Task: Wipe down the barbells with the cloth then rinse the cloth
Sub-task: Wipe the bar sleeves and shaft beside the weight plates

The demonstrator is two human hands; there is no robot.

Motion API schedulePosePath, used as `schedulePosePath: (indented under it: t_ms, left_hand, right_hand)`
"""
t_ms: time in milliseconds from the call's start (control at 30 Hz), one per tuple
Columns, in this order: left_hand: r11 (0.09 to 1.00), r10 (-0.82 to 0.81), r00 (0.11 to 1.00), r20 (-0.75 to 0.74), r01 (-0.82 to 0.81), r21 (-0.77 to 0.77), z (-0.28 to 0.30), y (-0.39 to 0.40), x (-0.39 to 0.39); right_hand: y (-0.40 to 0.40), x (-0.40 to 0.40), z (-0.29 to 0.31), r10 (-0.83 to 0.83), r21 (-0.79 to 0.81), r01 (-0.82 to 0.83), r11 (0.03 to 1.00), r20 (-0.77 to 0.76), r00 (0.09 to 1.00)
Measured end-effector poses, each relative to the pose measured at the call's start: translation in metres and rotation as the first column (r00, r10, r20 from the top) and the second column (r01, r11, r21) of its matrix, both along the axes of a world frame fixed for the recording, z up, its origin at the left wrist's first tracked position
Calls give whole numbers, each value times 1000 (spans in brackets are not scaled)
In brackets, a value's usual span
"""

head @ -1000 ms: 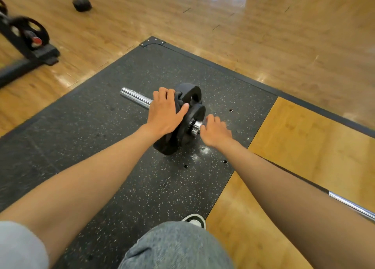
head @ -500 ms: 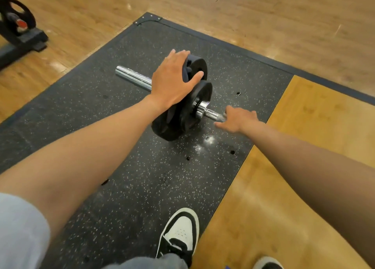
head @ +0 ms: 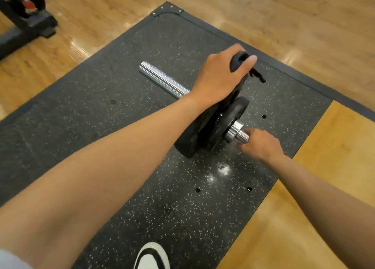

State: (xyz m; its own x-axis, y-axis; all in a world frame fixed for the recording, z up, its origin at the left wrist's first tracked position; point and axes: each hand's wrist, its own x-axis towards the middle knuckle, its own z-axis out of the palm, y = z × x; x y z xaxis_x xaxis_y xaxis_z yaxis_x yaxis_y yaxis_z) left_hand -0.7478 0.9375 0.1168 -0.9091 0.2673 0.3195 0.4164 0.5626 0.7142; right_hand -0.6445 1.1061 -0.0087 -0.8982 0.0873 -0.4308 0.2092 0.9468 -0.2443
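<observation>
Wood floor [head: 304, 19]: glossy planks, fills the top and left of the head view.

Lifting platform: black speckled rubber mat [head: 85, 106] with a metal corner plate at its far corner; a bare wood inlay panel [head: 332, 167] adjoins it on the right. Several small dark holes in the rubber, plus a white scuff patch near the plates.

Rack base [head: 26, 25]: black frame, upper left, on the wood floor well apart from the mat. It carries a black plate with a red-tipped hub. Blurred.

Barbell [head: 162, 80]: lies on the rubber mat, its chrome sleeve end pointing to the far left. Only this end section is visible. The shaft runs toward the right hand.

Weight plates [head: 233, 116]: black, upright on the sleeve, lower edges on the mat. The count is unclear; at least two, the outer one larger.

Left hand [head: 219, 78]: on the top rim of the outer plate, fingers curled over the far side, thumb over the near edge, gripping it.

Right hand [head: 261, 145]: fingers curled around the shaft just inside the chrome collar [head: 233, 131], holding the bar.

Shoe [head: 152, 256]: white with black markings, on the mat at the bottom edge.
</observation>
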Motion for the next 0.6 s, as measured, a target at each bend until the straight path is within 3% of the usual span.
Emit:
schedulePosePath:
  t_ms: [67,100,167,267,333,433,500,600]
  left_hand:
    - [949,155,984,91,-174,265,8,-16,-15]
    - [913,245,960,131,-274,301,5,-30,-25]
    - [913,319,935,156,-347,214,-17,-65,-39]
    - [988,153,964,217,-142,-68,-66,-101,-55]
    - [972,-27,963,269,87,-216,-96,-108,-60]
    - [859,-246,952,181,301,-415,-119,-104,-71]
    - [769,-362,928,84,348,-536,-121,-95,-84]
    - [653,-471,879,67,399,-643,-119,-71,-93]
  right_hand:
    - [3,-6,3,8,-9,-7,1000,25,1000]
    - [5,-10,4,12,-18,-12,1000,41,999]
    - [9,-15,5,31,-24,-29,999,66,997]
    - [19,-21,1,47,-19,-47,999,45,998]
    - [24,-25,0,55,-7,-55,998,47,997]
    - [26,-32,-1,60,60,-63,996,59,996]
    - [24,-36,0,37,100,-43,994,67,997]
    - [22,-41,5,16,151,-37,988,135,991]
